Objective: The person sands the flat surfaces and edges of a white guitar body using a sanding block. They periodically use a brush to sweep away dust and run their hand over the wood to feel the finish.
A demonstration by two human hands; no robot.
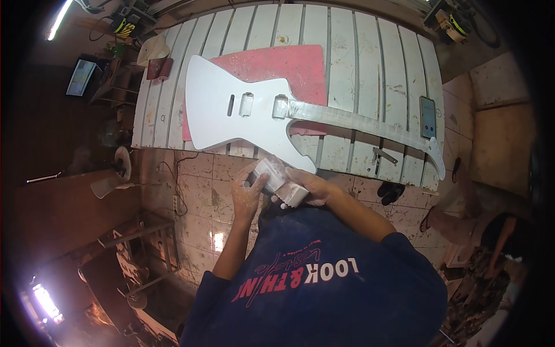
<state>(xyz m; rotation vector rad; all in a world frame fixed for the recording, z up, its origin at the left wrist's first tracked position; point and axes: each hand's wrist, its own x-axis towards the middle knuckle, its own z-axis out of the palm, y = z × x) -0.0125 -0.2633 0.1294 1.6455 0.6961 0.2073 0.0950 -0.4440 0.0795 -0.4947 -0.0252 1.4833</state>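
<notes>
Just off the table's near edge, in front of my dark blue shirt, both hands are closed round a dusty white block point(293, 195) with a ridged lower edge. My left hand point(247, 188) grips it from the left, thumb across its face. On its other side is my right hand point(312, 186), fingers partly hidden behind it. White dust coats both hands. Right beyond them lies a white electric guitar point(217, 110) with an angular body and empty pickup cavities. Its neck point(358, 122) points right and looks wrapped in pale tape.
The guitar rests on a red pad point(306, 63) over a white slatted table point(341, 52). A phone point(427, 115) and a small metal piece point(385, 155) lie to the right. A cap point(152, 51) sits far left; a fan point(118, 173) stands left. Another person's leg point(454, 222) shows right.
</notes>
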